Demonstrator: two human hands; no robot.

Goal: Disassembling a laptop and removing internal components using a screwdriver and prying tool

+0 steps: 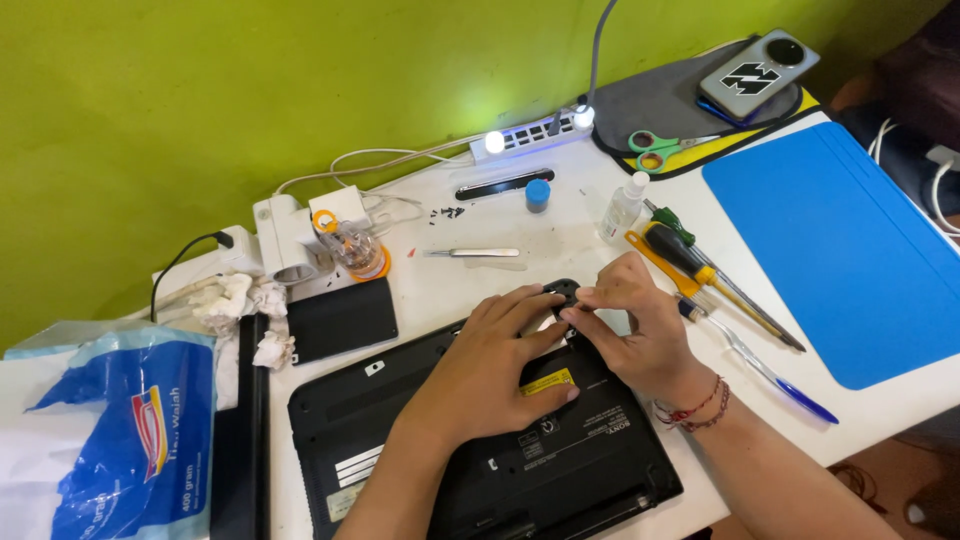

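On the white table (560, 245), a blue-and-white plastic tissue bag (120, 420) lies far left beside a flat black rectangular cover panel (343, 318). The black plastic laptop (480, 440) lies underside up at the near edge. The left hand (495, 365) presses flat on it, fingers together. The right hand (640, 325) pinches a small black part (565, 292) at the laptop's far edge. Screwdrivers (700, 270) and a blue mat (850, 250) lie to the right.

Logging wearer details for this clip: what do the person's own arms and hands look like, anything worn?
Both forearms are bare, with no sleeves in view and no gloves. The right hand has thin red and dark beaded string bracelets around the wrist. The left hand shows no ring, watch or band.
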